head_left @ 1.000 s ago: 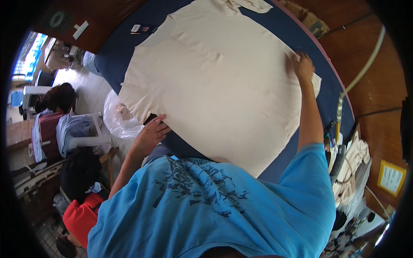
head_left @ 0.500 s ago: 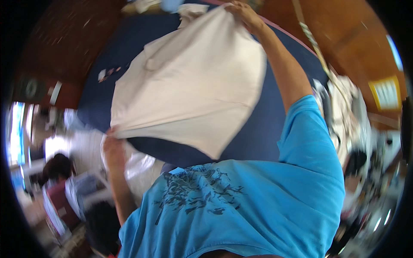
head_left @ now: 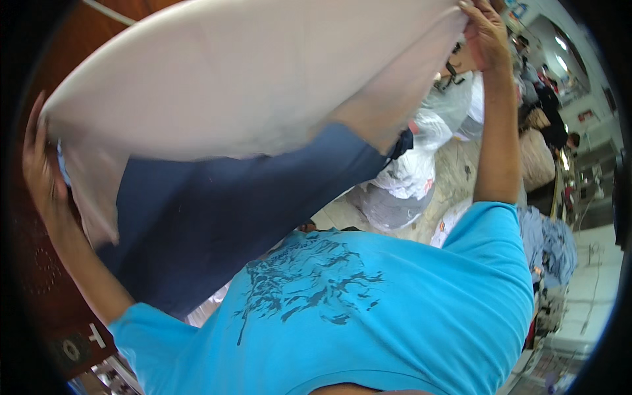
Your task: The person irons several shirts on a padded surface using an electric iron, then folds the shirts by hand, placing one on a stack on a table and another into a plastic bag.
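A large cream cloth (head_left: 250, 79) hangs stretched in the air in front of me, above a dark blue table cover (head_left: 217, 210). My left hand (head_left: 41, 164) grips the cloth's left edge at the far left of the view. My right hand (head_left: 484, 33) is raised high at the top right and pinches the cloth's other corner. A loose fold of the cloth droops between the two hands. My bright blue printed shirt (head_left: 368, 309) fills the lower part of the view.
White and grey plastic sacks (head_left: 408, 178) sit on a pale floor to the right of the blue cover. Dark wooden surface (head_left: 39, 276) lies at the left. Other people (head_left: 546, 112) and cluttered goods are at the far right.
The cloth lay flat on the blue cover a second ago; both hands have lifted it clear into the air. The view has swung round sharply.
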The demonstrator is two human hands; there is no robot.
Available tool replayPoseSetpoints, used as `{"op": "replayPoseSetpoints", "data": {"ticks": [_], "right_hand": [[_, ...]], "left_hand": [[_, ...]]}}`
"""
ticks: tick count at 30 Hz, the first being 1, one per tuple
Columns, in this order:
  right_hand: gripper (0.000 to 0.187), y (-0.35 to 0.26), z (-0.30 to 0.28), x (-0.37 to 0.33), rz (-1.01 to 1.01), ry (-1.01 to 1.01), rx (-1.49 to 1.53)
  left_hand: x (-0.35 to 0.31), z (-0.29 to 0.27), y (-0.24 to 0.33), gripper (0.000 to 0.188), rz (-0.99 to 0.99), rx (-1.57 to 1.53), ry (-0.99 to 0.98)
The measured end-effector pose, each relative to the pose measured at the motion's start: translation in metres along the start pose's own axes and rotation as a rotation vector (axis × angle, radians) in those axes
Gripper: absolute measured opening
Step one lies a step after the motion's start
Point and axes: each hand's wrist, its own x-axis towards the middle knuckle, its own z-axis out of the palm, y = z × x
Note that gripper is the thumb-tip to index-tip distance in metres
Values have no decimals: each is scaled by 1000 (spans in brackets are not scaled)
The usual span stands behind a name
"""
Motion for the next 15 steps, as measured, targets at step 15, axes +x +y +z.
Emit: {"op": "replayPoseSetpoints", "data": {"ticks": [15], "right_hand": [[25,-114,-232,-205,207,784,-1020]], "left_hand": [[-10,269,65,9,287,346,-684]]}}
